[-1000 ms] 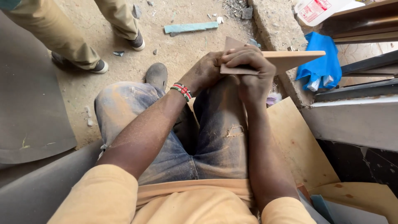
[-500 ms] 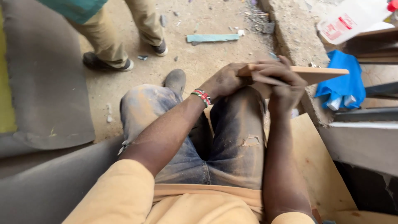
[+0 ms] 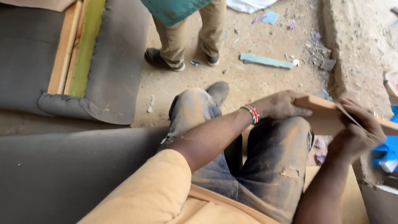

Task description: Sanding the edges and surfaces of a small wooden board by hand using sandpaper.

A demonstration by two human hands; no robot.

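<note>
Dusty workshop floor (image 3: 257, 83) underfoot, grey upholstered frame (image 3: 83, 62) to the left, another person's legs (image 3: 186, 37) standing beyond the knees. Left hand (image 3: 282, 105) gripping the near end of the wooden board (image 3: 321, 114) across the right knee; right hand (image 3: 356, 135) pinching a thin sheet of sandpaper (image 3: 346, 116) against its edge. Sliding farther along the board than a second ago, with the view swinging left, so sanding carrying on down the edge.

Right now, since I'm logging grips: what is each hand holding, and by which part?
The left hand grips the wooden board at its near end, over the knee. The right hand pinches a thin sheet against the board's edge.
</note>
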